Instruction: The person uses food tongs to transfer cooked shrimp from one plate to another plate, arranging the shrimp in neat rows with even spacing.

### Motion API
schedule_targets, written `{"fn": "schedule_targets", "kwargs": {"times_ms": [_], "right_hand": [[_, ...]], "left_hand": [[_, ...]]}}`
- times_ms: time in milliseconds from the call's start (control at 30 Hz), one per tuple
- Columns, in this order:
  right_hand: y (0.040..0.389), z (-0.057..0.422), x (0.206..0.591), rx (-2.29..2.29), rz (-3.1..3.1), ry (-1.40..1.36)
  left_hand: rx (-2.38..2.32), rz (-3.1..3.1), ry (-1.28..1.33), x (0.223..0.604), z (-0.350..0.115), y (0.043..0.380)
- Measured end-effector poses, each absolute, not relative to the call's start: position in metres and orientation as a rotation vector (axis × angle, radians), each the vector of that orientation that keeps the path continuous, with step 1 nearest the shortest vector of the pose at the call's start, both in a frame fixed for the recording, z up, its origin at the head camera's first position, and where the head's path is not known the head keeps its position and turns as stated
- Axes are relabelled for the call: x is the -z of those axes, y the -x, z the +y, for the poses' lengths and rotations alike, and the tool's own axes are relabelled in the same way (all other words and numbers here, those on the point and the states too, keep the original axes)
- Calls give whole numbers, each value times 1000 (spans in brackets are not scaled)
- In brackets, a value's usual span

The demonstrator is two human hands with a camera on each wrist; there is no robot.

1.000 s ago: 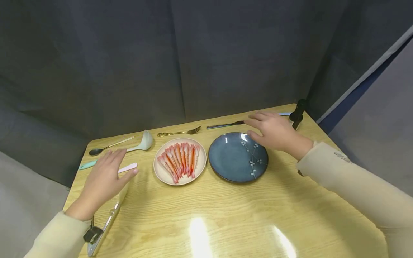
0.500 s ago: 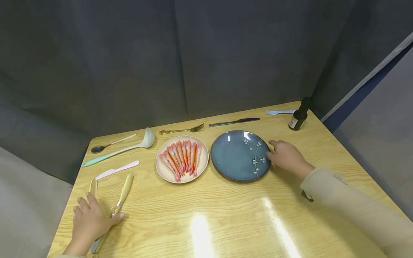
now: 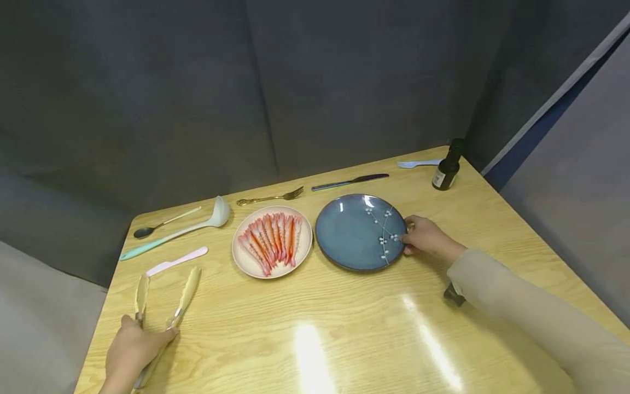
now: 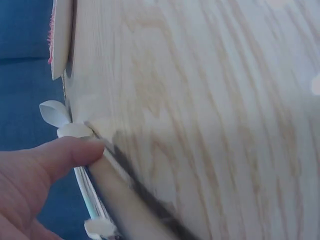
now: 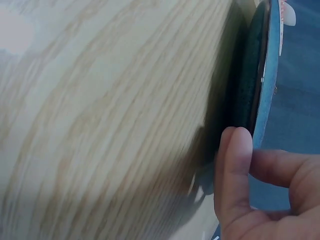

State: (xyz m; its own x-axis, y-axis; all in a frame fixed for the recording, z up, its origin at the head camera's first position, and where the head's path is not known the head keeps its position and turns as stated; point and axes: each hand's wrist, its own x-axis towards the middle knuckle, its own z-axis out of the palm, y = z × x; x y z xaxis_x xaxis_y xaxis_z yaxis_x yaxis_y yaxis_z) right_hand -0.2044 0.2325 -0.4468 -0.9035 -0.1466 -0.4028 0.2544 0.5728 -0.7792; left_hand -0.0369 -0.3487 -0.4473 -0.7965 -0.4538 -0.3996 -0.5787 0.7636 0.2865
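Nearest the person, front-left of the blue plate [image 3: 351,235], the left hand [image 3: 129,350] grips the tongs [image 3: 188,290], their arms spread. The right hand [image 3: 427,238] pinches that plate's right rim — whether it's lifted, I can't tell. Work looks barely begun: two holds done, the shrimp [image 3: 270,241] untouched on the pale plate [image 3: 304,247] just left of the blue one. A dark bottle [image 3: 445,172] stands behind-right — contents hidden.

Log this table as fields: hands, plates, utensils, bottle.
Left hand: holding the open tongs
Right hand: pinching the right rim of the blue plate
Pale plate: bearing shrimp, left of the blue plate
Left utensils: spoon, ladle, pink knife
Back utensils: gold fork, dark-bladed knife, light-blue fork
Bottle: upright, near the back right corner
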Motion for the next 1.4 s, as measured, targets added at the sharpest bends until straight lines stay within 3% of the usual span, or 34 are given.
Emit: {"fn": "schedule_targets", "kwargs": {"times_ms": [200,400,700,933,1100,1400], "right_hand": [[209,230,452,1391,2281,-157],[210,230,452,1468,2184,-221],[212,225,449,1479,2164,-264],[213,223,453,1522,2149,-286],[213,224,451,1530,2131,-276],[214,221,451,1518,2120,-274]], "left_hand": [[-742,2743,844,442,-347,35],[-920,2907,765,432,-317,41],[-799,3160,-49,433,-225,60],[-694,3200,-416,443,-175,78],[-592,3244,-495,444,-159,88],[-501,3257,-409,445,-147,91]]}}
